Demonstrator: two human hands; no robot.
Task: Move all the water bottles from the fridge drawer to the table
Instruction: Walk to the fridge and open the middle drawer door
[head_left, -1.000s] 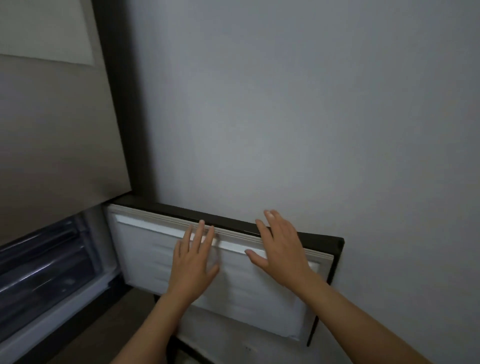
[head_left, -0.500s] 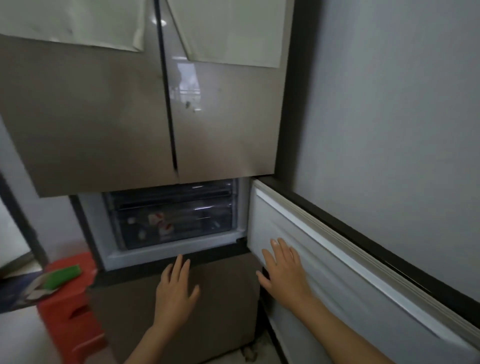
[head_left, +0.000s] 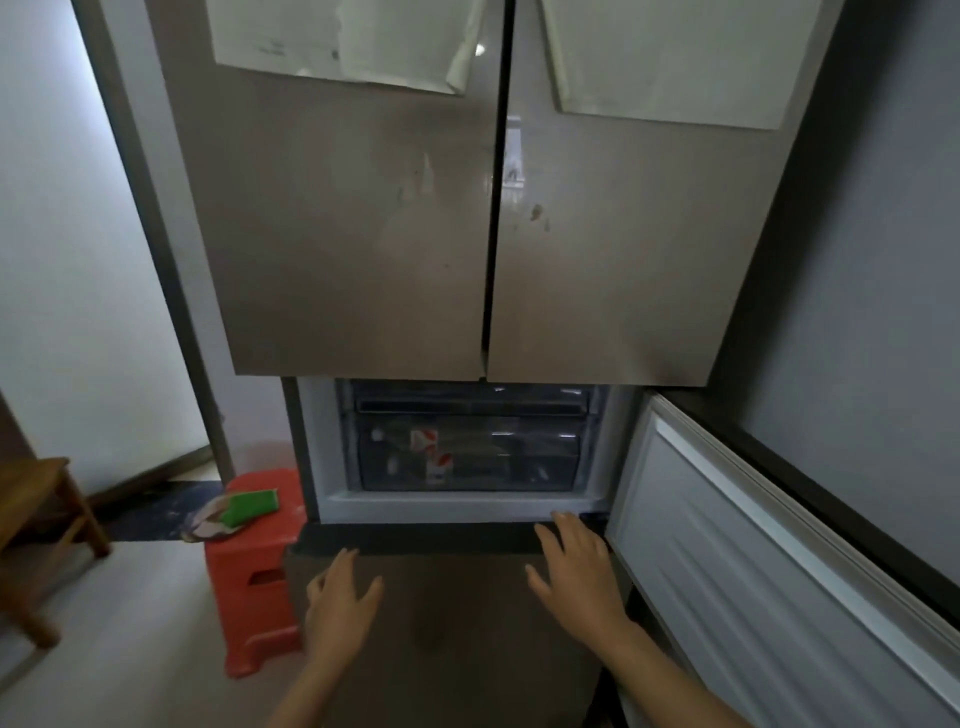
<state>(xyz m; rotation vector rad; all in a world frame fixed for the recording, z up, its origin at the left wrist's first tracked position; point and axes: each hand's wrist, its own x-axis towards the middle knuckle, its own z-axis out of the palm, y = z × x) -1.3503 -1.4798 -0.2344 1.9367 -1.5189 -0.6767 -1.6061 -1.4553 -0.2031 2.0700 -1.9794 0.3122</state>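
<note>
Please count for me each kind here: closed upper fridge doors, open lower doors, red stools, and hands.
Closed upper fridge doors: 2
Open lower door: 1
Red stool: 1
Hands (left hand, right hand): 2
Total: 6

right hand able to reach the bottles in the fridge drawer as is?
Probably not: the door stands open, but the drawer looks pushed in, its clear front between the right hand and the bottles.

Red stool w/ green item, wooden chair left
</note>
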